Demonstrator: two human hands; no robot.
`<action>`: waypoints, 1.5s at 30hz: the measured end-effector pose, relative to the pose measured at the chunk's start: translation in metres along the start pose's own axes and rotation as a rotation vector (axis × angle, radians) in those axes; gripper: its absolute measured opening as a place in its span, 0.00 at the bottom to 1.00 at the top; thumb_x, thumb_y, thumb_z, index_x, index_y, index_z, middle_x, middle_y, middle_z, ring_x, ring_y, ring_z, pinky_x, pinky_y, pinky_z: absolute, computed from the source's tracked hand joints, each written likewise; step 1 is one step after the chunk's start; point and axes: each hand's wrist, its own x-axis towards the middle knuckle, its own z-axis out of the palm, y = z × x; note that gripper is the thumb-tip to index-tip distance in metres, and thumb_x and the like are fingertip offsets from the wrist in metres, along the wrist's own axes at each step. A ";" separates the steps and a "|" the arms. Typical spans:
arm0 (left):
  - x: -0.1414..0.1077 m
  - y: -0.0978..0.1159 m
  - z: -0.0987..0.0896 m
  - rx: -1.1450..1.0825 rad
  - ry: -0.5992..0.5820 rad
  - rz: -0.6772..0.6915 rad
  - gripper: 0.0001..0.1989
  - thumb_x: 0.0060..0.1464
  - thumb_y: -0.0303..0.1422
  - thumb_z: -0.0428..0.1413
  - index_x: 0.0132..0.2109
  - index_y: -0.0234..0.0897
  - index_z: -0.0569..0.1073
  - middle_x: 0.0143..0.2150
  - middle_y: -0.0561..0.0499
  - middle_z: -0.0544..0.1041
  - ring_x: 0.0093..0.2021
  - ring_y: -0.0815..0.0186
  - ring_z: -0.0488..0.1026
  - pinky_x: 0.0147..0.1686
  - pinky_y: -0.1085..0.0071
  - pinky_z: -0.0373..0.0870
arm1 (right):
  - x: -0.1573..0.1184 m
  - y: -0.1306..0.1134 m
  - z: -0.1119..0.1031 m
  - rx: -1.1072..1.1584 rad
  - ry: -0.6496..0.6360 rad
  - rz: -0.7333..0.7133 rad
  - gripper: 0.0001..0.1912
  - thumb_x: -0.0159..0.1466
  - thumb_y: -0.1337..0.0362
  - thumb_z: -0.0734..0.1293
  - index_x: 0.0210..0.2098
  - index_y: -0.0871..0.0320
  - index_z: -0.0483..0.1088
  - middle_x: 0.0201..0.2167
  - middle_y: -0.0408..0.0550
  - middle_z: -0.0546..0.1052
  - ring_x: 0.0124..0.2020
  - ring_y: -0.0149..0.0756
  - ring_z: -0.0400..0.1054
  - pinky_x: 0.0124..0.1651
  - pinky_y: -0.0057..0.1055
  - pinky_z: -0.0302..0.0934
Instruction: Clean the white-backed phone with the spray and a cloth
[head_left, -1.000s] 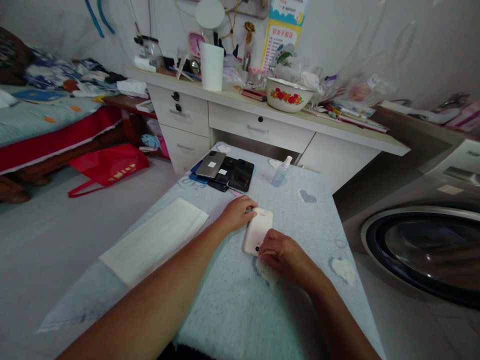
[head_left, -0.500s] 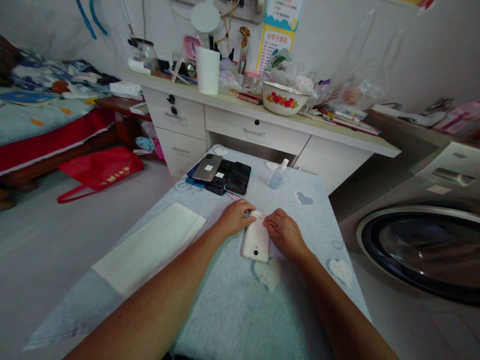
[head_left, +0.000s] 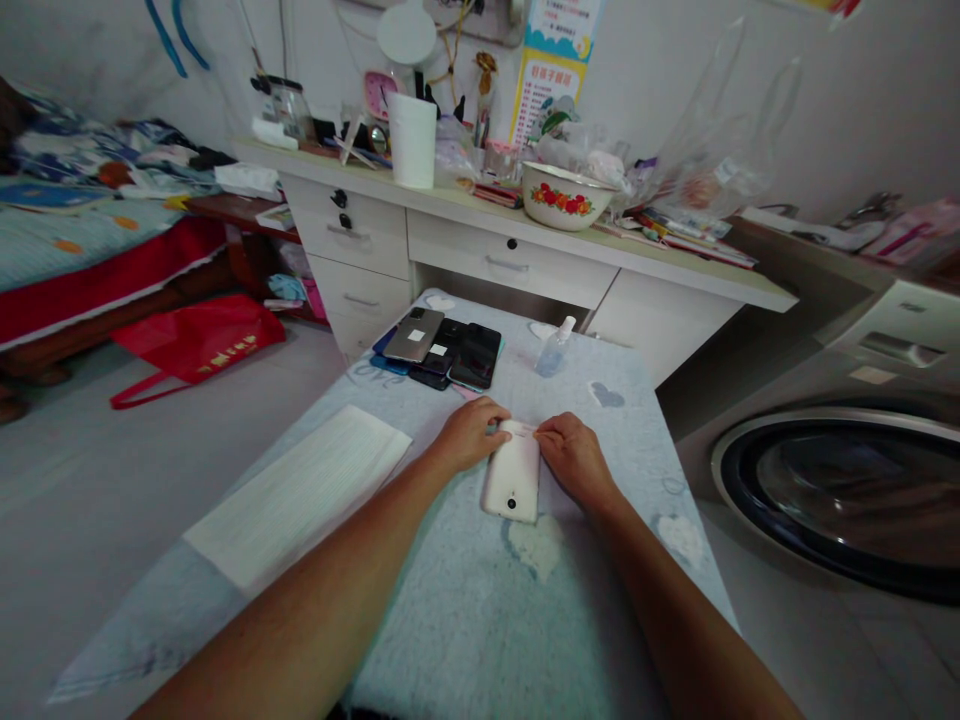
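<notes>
A white smartphone (head_left: 511, 475) lies back side up on the cloth-covered table, its camera end toward me. My left hand (head_left: 474, 432) grips its far left corner, thumb on the back and fingers curled around the far edge. At the far right edge of the phone, my right hand (head_left: 574, 455) has its fingertips pinched together. Whatever sits in that pinch is too small to make out. Faint marks show on the phone's back between the two hands.
Several phones (head_left: 439, 348) lie piled at the table's far left. Beyond my right hand stands a clear spray bottle (head_left: 553, 350). A pale folded cloth or paper (head_left: 300, 495) lies left of my forearm. Behind is a white desk (head_left: 480, 240); a washing machine (head_left: 840, 420) stands at right.
My right hand's pinched fingertips have moved right, from over the phone's back to its right edge. My left hand keeps its hold, and the phone stays in place.
</notes>
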 end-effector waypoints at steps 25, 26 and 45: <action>-0.001 0.003 -0.002 -0.016 0.003 0.007 0.11 0.48 0.29 0.58 0.42 0.36 0.76 0.39 0.50 0.74 0.39 0.65 0.71 0.43 0.69 0.68 | -0.084 -0.030 -0.018 0.162 -0.313 -0.184 0.10 0.60 0.76 0.61 0.30 0.58 0.71 0.31 0.44 0.69 0.32 0.30 0.65 0.35 0.25 0.57; -0.001 0.003 -0.002 -0.016 0.002 0.010 0.11 0.48 0.29 0.58 0.42 0.36 0.76 0.39 0.50 0.74 0.39 0.65 0.71 0.43 0.69 0.68 | -0.079 -0.028 -0.017 0.149 -0.298 -0.188 0.10 0.60 0.76 0.61 0.30 0.58 0.71 0.32 0.45 0.69 0.33 0.30 0.65 0.36 0.25 0.57; -0.001 0.005 -0.002 0.035 -0.018 0.028 0.12 0.50 0.29 0.57 0.44 0.37 0.76 0.40 0.49 0.73 0.41 0.63 0.71 0.44 0.67 0.68 | 0.019 -0.004 0.002 -0.169 -0.064 -0.077 0.08 0.62 0.70 0.62 0.33 0.59 0.74 0.32 0.47 0.71 0.33 0.32 0.65 0.38 0.27 0.55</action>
